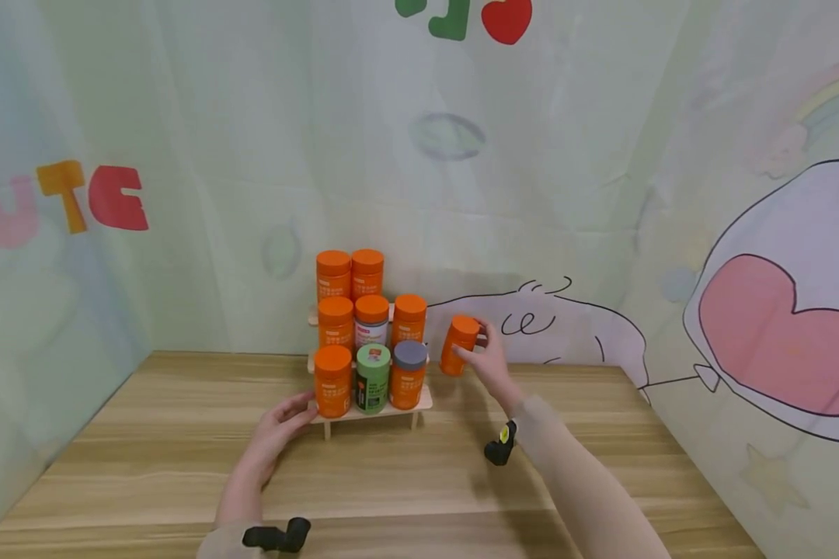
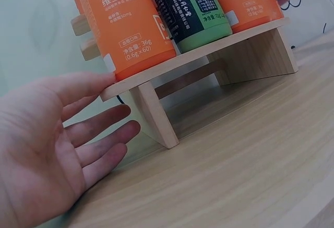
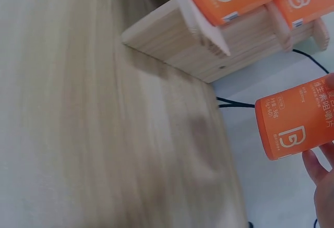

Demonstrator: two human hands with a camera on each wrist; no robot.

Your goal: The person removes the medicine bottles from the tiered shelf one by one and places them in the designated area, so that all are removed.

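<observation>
An orange supplement bottle with an orange cap is gripped by my right hand, tilted and held to the right of a tiered wooden rack. In the right wrist view the bottle shows white lettering, with only part of the hand at the right edge. My left hand touches the rack's front left corner with its thumb, beside an orange bottle. Seen from the left wrist, the other fingers extend loosely below the shelf edge.
Beside that front-row bottle stand a green bottle and a grey-capped orange bottle. The middle tier holds a white-labelled bottle between two orange ones; two more orange bottles stand on top. A patterned curtain hangs behind the wooden table.
</observation>
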